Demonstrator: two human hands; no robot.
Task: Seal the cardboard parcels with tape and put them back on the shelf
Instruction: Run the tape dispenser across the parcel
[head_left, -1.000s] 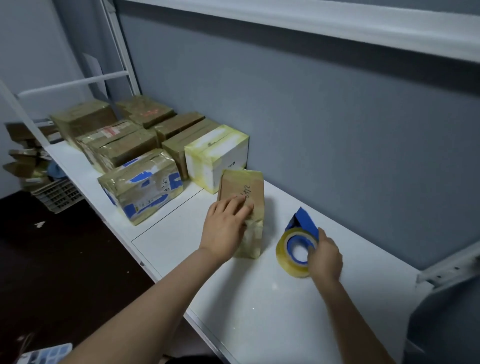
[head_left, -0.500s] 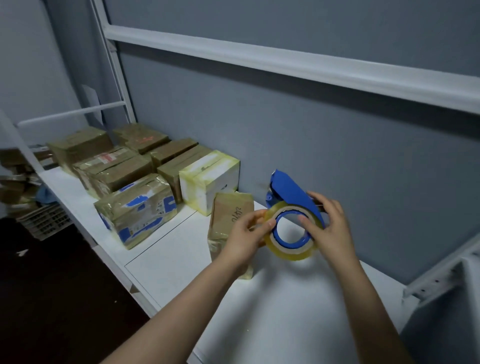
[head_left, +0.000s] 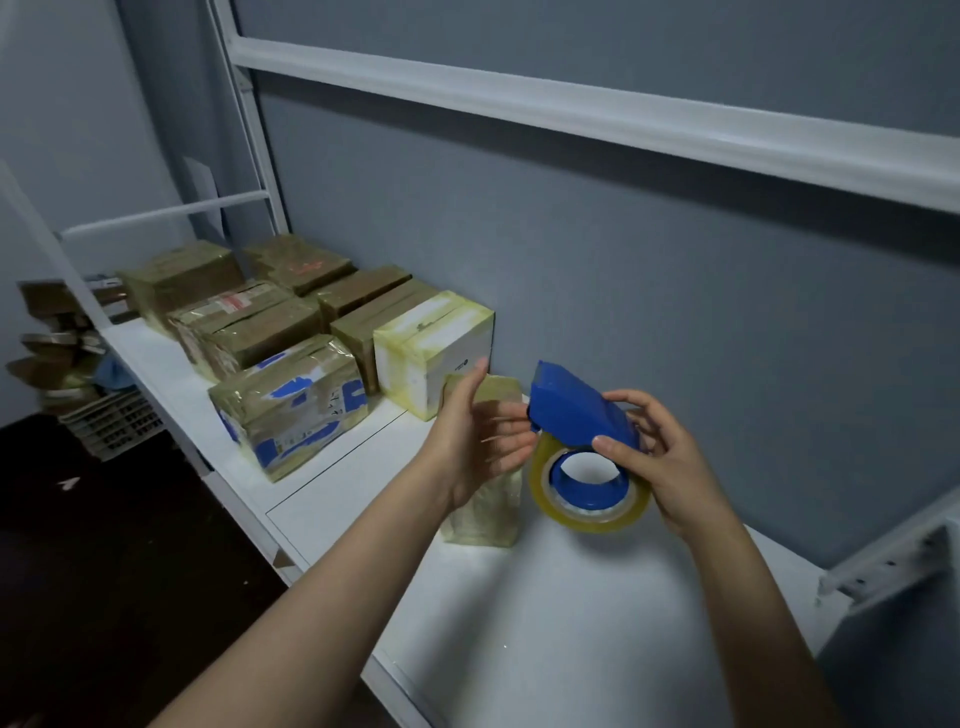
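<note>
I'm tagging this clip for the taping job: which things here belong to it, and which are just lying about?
Job: blue tape dispenser, held by the right hand; left hand beside it; small upright parcel; taped parcels; white shelf.
Lying about: plastic crate; cardboard pile.

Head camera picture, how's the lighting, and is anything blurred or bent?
Head view: dim bluish light, floor at left nearly black; the wide lens leaves the frame post leaning; the left hand is slightly motion-blurred, while the tape dispenser in the right hand looks sharp; no hard glare, only a soft sheen on the shelf.
</note>
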